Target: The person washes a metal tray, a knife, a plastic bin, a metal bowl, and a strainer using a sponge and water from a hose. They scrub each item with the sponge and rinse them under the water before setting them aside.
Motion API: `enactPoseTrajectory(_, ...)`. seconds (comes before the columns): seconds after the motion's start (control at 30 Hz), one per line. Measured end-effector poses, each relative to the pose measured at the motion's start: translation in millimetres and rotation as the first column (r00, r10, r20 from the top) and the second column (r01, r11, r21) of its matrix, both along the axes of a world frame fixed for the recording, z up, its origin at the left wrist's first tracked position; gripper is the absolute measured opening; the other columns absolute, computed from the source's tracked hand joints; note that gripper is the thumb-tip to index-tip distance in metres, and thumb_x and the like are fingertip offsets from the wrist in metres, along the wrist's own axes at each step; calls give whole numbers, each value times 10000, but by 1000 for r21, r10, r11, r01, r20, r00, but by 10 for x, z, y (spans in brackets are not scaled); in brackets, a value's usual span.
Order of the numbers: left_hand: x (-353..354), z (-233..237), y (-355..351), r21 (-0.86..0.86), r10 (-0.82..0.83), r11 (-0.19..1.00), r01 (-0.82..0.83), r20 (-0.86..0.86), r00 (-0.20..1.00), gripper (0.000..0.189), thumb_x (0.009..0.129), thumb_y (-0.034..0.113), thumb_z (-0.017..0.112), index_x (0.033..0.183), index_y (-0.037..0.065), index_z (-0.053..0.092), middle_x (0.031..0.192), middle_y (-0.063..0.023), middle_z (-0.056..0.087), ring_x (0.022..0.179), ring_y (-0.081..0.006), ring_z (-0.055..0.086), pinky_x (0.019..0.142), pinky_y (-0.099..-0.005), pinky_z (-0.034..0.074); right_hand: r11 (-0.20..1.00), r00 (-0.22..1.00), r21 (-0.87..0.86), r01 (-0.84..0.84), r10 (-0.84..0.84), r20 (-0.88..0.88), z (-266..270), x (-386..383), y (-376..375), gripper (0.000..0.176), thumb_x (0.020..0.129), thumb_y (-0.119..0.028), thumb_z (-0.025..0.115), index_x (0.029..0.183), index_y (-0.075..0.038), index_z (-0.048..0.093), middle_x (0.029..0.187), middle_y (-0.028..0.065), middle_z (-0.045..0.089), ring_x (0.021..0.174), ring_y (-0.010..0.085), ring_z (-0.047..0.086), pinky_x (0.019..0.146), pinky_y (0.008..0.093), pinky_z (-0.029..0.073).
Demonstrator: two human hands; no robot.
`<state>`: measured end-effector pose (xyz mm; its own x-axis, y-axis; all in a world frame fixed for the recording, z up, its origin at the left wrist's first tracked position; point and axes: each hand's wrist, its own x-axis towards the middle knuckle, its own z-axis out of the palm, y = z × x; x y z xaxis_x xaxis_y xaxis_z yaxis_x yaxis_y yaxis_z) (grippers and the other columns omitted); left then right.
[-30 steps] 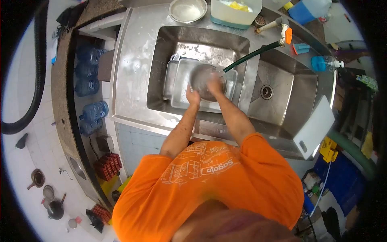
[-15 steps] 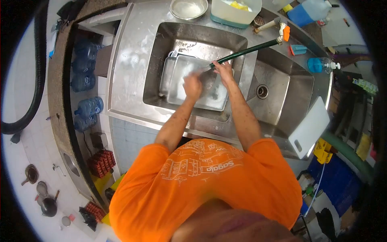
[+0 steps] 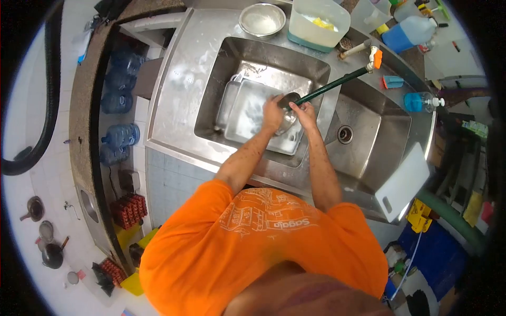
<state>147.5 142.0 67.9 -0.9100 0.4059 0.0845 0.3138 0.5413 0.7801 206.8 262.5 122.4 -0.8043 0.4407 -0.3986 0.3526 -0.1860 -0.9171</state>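
Observation:
My left hand [image 3: 272, 114] is closed on a small round metal container [image 3: 288, 100], tilted over the sink basin. The end of a green hose [image 3: 337, 82] meets the container's side, and my right hand [image 3: 305, 114] is wrapped round that end. Below both hands, a translucent white plastic tub [image 3: 247, 113] lies in the left sink basin [image 3: 211, 95], its bottom wet and whitish. Another clear container [image 3: 227, 102] sticks out from under the tub's left side. Part of the metal container is hidden by my fingers.
The hose runs up to a tap with an orange handle [image 3: 377, 59]. A metal bowl [image 3: 262, 20] and a plastic bin [image 3: 316, 26] stand behind the basin. At right are a second basin [image 3: 363, 126], a white cutting board [image 3: 403, 181] and a blue soap bottle [image 3: 419, 101].
My left hand, blurred over the tub before, has moved up and right beside the hose and now shows the metal container. The view has shifted slightly.

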Motion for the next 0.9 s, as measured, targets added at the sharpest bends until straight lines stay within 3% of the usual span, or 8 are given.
enactPoseTrajectory(0.33, 134, -195, -499, 273, 377, 856, -439, 251, 891, 352, 797, 22, 484, 1129, 14, 600, 1088, -191, 611, 1045, -314, 564, 929, -368, 413, 934, 954, 211, 287, -298, 20, -839, -137, -157, 445, 805, -226, 664, 1080, 64, 468, 924, 152, 619, 770, 217, 631, 649, 322, 494)
enactPoseTrajectory(0.37, 163, -84, -558, 280, 403, 831, -481, 293, 867, 368, 809, 19, 494, 1165, 28, 586, 1099, -176, 619, 1021, -270, 582, 911, -332, 422, 851, 931, -394, 349, -364, 38, -229, -127, -279, 334, 828, -298, 631, 968, -23, 503, 821, 90, 563, 677, 204, 602, 566, 327, 469)
enactPoseTrajectory(0.5, 259, 41, -675, 211, 484, 802, -559, 320, 815, 362, 844, 82, 534, 1203, 47, 568, 1084, -155, 630, 956, -228, 603, 876, -320, 448, 439, 893, -835, 332, -431, 129, -120, -42, -356, 282, 838, -347, 615, 785, -125, 449, 695, 32, 469, 469, 132, 375, 408, 256, 244)
enactPoseTrajectory(0.57, 294, -107, -646, 136, 552, 787, -601, 280, 786, 353, 846, 97, 536, 1193, 48, 573, 1049, -144, 638, 928, -250, 607, 860, -350, 465, 451, 900, -823, 347, -405, 157, -321, -124, -390, 293, 835, -352, 619, 757, -126, 449, 678, 28, 458, 462, 122, 346, 409, 259, 230)
enactPoseTrajectory(0.63, 357, -334, -610, 208, 258, 671, -711, 834, 487, 378, 851, 131, 517, 1224, 71, 515, 1117, -133, 576, 986, -335, 565, 817, -496, 492, 509, 901, -765, 396, -374, 218, -287, -198, -463, 309, 829, -326, 624, 675, -136, 435, 614, 6, 409, 459, 107, 324, 419, 249, 235)
enactPoseTrajectory(0.67, 377, -125, -563, 212, 256, 668, -713, 834, 488, 378, 851, 131, 517, 1224, 71, 515, 1117, -133, 576, 986, -335, 565, 817, -496, 492, 513, 903, -763, 393, -372, 214, -224, -260, -508, 309, 829, -326, 624, 675, -136, 435, 614, 6, 409, 459, 107, 324, 419, 249, 235)
enactPoseTrajectory(0.73, 459, 551, -450, 36, 94, 587, -809, 989, 113, 427, 847, 150, 494, 1266, 109, 425, 1229, -133, 465, 1072, -398, 493, 731, -622, 494, 642, 770, -426, 637, -509, 384, -169, -349, -548, 263, 823, -278, 616, 685, -127, 452, 620, 1, 429, 464, 104, 357, 423, 236, 267)
enactPoseTrajectory(0.9, 508, 470, -413, 51, 134, 519, -853, 981, 140, 427, 844, 173, 438, 1269, 202, 412, 1172, -135, 492, 962, -381, 546, 689, -623, 494, 814, 938, -470, 342, -263, 226, -323, -112, -288, 167, 836, -264, 577, 787, -109, 542, 653, 8, 462, 538, 148, 475, 465, 252, 361)
